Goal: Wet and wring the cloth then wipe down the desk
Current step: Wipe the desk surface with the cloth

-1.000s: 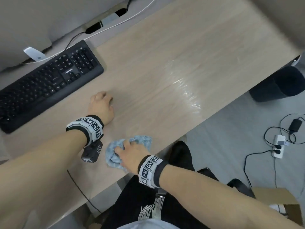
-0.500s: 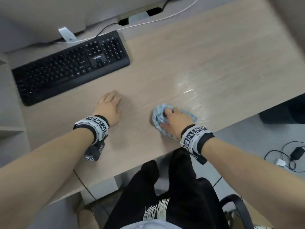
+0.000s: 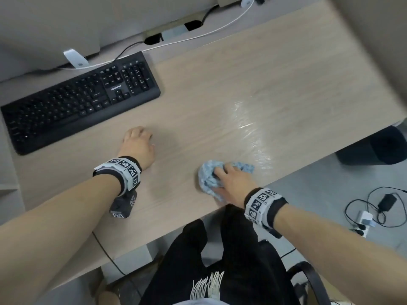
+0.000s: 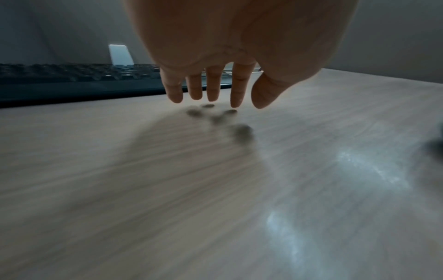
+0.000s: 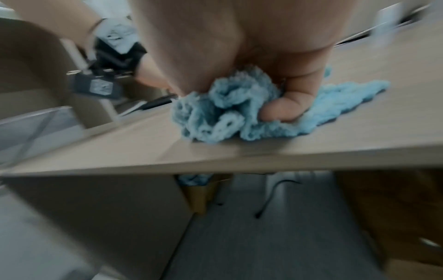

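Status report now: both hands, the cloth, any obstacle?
Right hand grips blue cloth at desk front edge. Left hand open, fingertips near the wood. Keyboard sits back left.

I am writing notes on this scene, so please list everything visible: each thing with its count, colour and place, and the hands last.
desk: one, light wood, wet streaks right of centre
cloth: one, light blue, bunched at the desk's near edge
keyboard: one, black, far left of desk
cable: one, white, along the desk's back
power strip: one, white, floor at right
bin: one, dark, floor beyond the desk's right end
left hand: fingers loose, near the keyboard
right hand: grips the cloth
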Motion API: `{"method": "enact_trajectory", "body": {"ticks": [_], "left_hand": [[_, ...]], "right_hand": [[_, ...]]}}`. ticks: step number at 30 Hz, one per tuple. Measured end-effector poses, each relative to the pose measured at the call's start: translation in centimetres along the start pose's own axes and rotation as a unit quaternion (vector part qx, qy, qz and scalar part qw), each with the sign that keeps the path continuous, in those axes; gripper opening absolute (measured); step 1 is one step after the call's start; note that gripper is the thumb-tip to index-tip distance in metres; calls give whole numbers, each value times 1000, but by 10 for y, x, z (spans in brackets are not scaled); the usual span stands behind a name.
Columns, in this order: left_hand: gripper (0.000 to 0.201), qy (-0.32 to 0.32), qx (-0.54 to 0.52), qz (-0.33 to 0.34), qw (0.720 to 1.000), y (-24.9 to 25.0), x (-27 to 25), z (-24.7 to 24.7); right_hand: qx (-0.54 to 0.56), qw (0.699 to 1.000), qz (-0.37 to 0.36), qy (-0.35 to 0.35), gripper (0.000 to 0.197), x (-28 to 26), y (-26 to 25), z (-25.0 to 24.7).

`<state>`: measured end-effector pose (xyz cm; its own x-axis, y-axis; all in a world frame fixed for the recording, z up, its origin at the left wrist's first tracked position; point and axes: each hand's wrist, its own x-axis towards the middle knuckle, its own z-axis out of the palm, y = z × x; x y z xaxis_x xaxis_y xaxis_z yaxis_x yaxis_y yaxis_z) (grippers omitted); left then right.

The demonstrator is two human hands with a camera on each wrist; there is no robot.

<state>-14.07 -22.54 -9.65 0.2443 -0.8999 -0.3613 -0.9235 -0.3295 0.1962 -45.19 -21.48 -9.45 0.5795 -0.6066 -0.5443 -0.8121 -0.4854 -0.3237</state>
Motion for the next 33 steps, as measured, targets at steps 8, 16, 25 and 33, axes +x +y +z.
{"method": "enact_trajectory", "body": {"ticks": [8, 16, 25, 33], "left_hand": [[45, -13, 12, 43, 999, 77, 20, 1], [50, -34, 3, 35, 999, 142, 49, 1], [59, -21, -3, 16, 1000, 216, 94, -1], [48, -44, 1, -36, 998, 254, 118, 4]], "right_hand": [[-15, 973, 170, 155, 42, 6, 131, -59], [-75, 979, 126, 143, 51, 29, 142, -78], [-97, 990, 3, 98, 64, 14, 205, -71], [-53, 970, 202, 127, 71, 60, 314, -144]]}}
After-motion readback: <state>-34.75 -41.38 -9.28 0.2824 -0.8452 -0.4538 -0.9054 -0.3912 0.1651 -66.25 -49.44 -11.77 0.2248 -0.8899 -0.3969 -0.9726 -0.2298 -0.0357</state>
